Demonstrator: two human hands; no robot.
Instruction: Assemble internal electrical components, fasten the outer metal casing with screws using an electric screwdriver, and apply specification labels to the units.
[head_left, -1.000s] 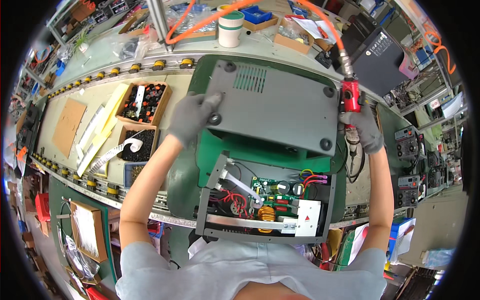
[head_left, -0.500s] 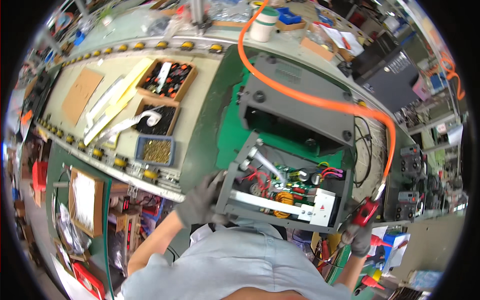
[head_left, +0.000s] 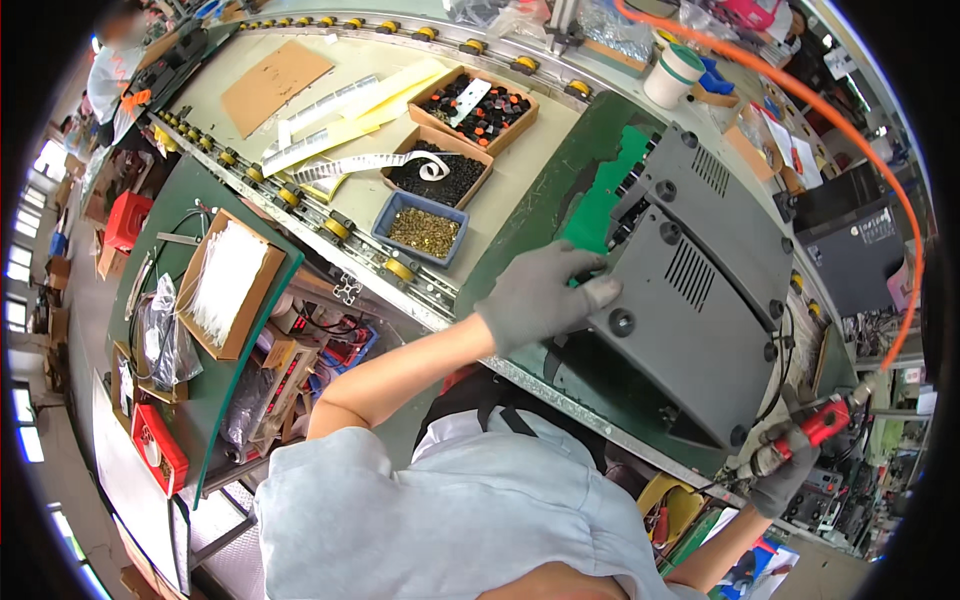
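Two grey metal cases lie side by side on the green work mat, vent slots and round black feet facing up. My left hand (head_left: 545, 298), in a grey glove, is at the left corner of the nearer case (head_left: 690, 310). Its thumb and fingers are spread, fingertips at the case's edge. Behind, partly overlapped, is the farther case (head_left: 722, 190). Off the nearer case's right end, my gloved right hand (head_left: 786, 470) is closed round a red power screwdriver (head_left: 824, 424). An orange hose (head_left: 915, 240) arcs down to the tool. The nearer case's inside is dark.
Left of the mat are a blue tray of brass screws (head_left: 378, 232), a box of black parts (head_left: 487, 180) and a box of black-and-orange parts (head_left: 535, 118). A roller rail (head_left: 340, 228) runs past them. A white tub (head_left: 668, 85) stands behind. Another person (head_left: 112, 75) is far left.
The nearer case, whose open side showed circuit boards, has been turned over, feet up. My left hand has moved onto its left corner; my right hand still holds the screwdriver. The view has shifted left.
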